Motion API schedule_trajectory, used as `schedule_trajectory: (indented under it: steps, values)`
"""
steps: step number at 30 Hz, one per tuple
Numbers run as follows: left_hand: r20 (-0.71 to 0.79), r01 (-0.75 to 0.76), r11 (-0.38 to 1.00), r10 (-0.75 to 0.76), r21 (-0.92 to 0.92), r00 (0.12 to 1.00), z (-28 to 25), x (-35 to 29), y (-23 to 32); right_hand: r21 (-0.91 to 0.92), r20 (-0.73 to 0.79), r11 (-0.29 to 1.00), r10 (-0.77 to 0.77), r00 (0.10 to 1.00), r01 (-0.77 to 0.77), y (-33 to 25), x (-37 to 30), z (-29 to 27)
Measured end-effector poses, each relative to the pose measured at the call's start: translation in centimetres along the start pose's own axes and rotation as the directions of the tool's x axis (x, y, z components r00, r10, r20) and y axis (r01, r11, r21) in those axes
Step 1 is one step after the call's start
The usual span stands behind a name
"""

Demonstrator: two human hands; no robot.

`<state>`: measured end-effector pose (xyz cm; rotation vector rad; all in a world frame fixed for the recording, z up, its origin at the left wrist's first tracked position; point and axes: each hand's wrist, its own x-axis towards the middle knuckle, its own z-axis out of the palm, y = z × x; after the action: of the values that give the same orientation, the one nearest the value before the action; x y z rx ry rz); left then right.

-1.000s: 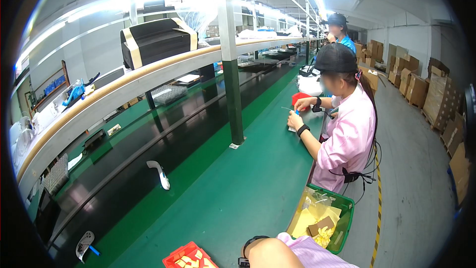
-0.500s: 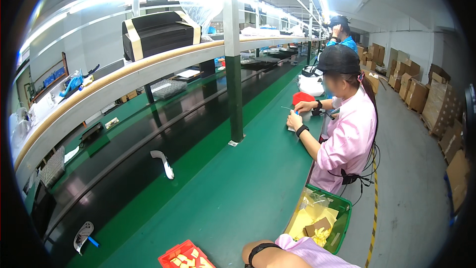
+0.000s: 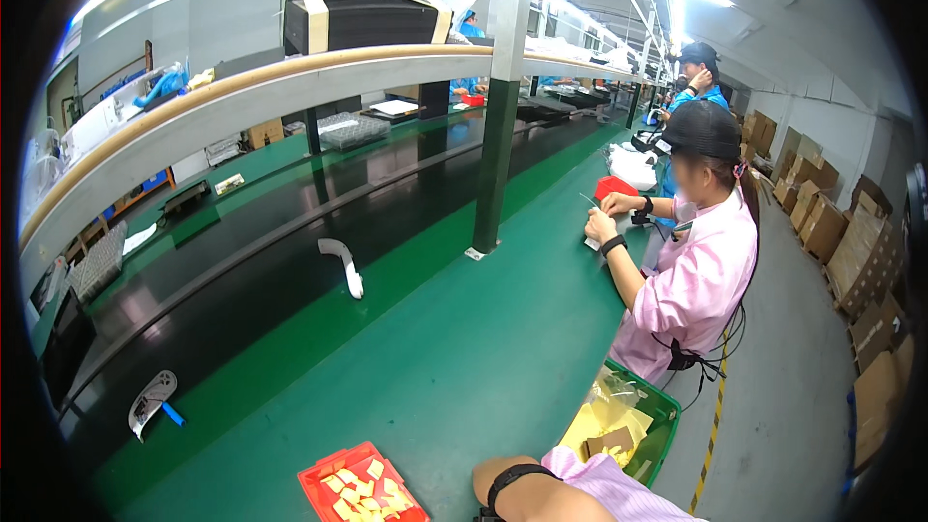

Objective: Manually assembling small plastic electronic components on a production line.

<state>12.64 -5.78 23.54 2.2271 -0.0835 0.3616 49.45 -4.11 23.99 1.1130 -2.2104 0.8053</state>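
Observation:
Neither of my hands shows. Part of my right arm (image 3: 532, 495) comes in at the lower edge, with a black strap round it and a pink striped sleeve; the hand lies out of the picture. Nearest to that arm, on its left, a red tray (image 3: 331, 458) of small pale-yellow pieces rests on the green bench (image 3: 454, 367). On the dark conveyor belt (image 3: 261, 319) lie a curved white plastic part (image 3: 345, 269) and, nearer, a white shell-like part (image 3: 150, 403) with a blue piece attached.
A green bin (image 3: 661, 430) of yellow material stands beside the bench. A co-worker (image 3: 701, 251) in pink handles something small near a red container (image 3: 616, 187). A post (image 3: 500, 155) rises from the bench under a long shelf (image 3: 290, 84). Cardboard boxes (image 3: 822, 217) line the right.
The view has shifted, so the post and co-worker appear further right. More of the red tray shows. The far person's head and arm have changed position.

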Motion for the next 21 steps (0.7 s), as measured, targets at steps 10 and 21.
schedule_trajectory:
  steps: [10, 21]
  values:
    - [0.118, -0.034, 0.998, 0.040, -0.057, 0.992, -2.7, -0.5, -2.2, -0.046, -0.088, 0.996, 0.076, 0.993, -0.081, 0.3, -0.4, -0.2]
    - [0.224, -0.054, 0.998, 0.061, -0.033, 0.973, -4.2, -0.2, -2.4, -0.104, -0.114, 0.988, 0.102, 0.988, -0.114, -0.9, -0.5, -0.4]
